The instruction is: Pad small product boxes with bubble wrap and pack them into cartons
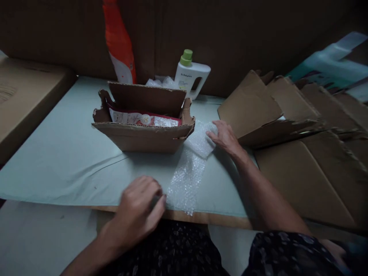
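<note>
Near the table's front edge, my left hand (142, 205) is closed, its fingers curled toward the thumb. A small dark patch shows between them, and I cannot make out what it is. My right hand (225, 138) grips the far right part of some bubble wrap (188, 176), with thumb and fingers on its edge. The wrap lies loosely on the table, its near end reaching the front edge. Just left of it stands an open cardboard box (146, 138) with raised flaps. Inside sits a printed red and white package (146, 119).
Behind the box stand an orange and white bottle (120, 46) and a white jug with a green cap (191, 74). Several open cardboard boxes (304, 161) crowd the right side, with a teal bottle (324, 63) behind. A large flat carton (31, 96) is at left.
</note>
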`<state>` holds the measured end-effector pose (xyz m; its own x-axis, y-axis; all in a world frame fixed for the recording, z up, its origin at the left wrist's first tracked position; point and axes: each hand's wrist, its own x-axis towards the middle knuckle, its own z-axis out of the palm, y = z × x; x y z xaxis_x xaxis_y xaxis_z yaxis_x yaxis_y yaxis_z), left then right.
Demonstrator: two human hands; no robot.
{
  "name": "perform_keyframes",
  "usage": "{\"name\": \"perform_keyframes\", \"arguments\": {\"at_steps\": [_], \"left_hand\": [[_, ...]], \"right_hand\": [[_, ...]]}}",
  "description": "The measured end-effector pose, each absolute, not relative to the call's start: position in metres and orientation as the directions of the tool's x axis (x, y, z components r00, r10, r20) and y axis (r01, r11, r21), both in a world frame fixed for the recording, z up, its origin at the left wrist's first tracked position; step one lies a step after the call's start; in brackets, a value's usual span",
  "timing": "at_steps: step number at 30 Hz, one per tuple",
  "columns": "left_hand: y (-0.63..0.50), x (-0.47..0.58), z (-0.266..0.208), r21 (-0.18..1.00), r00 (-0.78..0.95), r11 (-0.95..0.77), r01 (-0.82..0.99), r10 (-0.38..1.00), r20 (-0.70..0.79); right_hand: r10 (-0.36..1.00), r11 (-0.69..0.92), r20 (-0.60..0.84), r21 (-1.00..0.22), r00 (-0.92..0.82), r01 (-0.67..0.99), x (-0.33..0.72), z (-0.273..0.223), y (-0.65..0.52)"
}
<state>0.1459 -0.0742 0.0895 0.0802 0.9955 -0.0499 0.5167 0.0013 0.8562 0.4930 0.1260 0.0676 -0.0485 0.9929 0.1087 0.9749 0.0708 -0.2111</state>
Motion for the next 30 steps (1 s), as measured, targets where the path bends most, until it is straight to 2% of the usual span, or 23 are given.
{"name": "perform_keyframes", "arguments": {"at_steps": [3,5,7,9,12,14,17,19,22,24,26,28,30], "left_hand": [[-0.058,0.184,0.078,0.636,0.383,-0.299,0.711,0.924,0.007],[-0.052,0.205,0.069,0.465,0.408,-0.349,0.814,0.913,-0.029],[-0.047,0.22,0.065,0.356,0.396,-0.339,0.871,0.913,-0.098],[-0.041,0.229,0.066,0.295,0.388,-0.328,0.897,0.904,-0.177],[-0.034,0.236,0.072,0.26,0.382,-0.314,0.913,0.882,-0.276],[-0.032,0.238,0.075,0.266,0.381,-0.306,0.914,0.873,-0.304],[-0.034,0.241,0.074,0.286,0.332,-0.251,0.925,0.9,-0.283],[-0.036,0.244,0.073,0.311,0.305,-0.214,0.926,0.908,-0.286],[-0.042,0.242,0.075,0.367,0.326,-0.206,0.907,0.895,-0.304],[-0.051,0.23,0.079,0.466,0.32,-0.16,0.87,0.902,-0.289],[-0.066,0.206,0.083,0.621,0.27,-0.046,0.783,0.923,-0.273],[-0.088,0.173,0.085,0.765,0.186,0.099,0.637,0.943,-0.277],[-0.114,0.138,0.087,0.848,0.102,0.217,0.484,0.948,-0.301]], "right_hand": [[0.996,-0.09,-0.034,-0.117,0.087,0.989,0.486,0.069,0.147],[0.99,-0.124,-0.076,-0.103,0.117,0.987,0.482,0.07,0.156],[0.993,-0.106,-0.068,-0.117,0.099,0.987,0.48,0.078,0.163],[0.998,-0.065,0.017,-0.112,0.067,0.992,0.479,0.098,0.162],[0.963,0.015,0.269,-0.036,-0.005,0.999,0.481,0.152,0.143],[0.906,0.087,0.414,0.028,-0.09,0.996,0.482,0.193,0.115],[0.815,0.245,0.511,0.126,-0.274,0.961,0.475,0.237,0.067],[0.77,0.357,0.491,0.198,-0.407,0.913,0.467,0.243,0.04],[0.748,0.489,0.374,0.249,-0.549,0.836,0.455,0.224,0.019],[0.761,0.534,0.295,0.222,-0.578,0.816,0.45,0.203,0.012],[0.778,0.564,0.236,0.148,-0.583,0.812,0.445,0.182,0.005],[0.781,0.609,0.161,0.023,-0.604,0.793,0.438,0.16,-0.006],[0.76,0.649,0.07,-0.138,-0.646,0.748,0.428,0.138,-0.019]]}}
